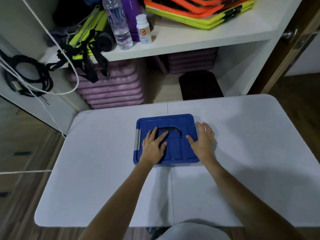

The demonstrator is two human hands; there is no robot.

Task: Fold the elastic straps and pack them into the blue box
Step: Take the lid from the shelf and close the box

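Head view. The blue box sits closed at the centre of the white surface, its lid on and a dark handle lying flat in the lid's recess. The left hand rests palm down on the lid at about 8 o'clock from its centre, fingers spread, its grip apart and clamped on nothing. The right hand lies against the box's 3 o'clock edge, fingers loosely extended over the grey latch there; its grip is likewise apart, holding nothing. A matching grey latch shows at the 9 o'clock edge.

The step in hand appears to be opening the box. To do it well, the left hand should steady the lid while the right releases its latch, then the opposite latch is freed before the lid is lifted level, so that the box does not skid on the smooth surface.

The elastic straps appear to be the black bands hanging off the shelf at 11 o'clock, well apart from the box; none is on the surface. The shelf also carries a water bottle, a white pill bottle and stacked orange and yellow mats. Purple cushions are stacked below it. A wooden floor surrounds the surface.
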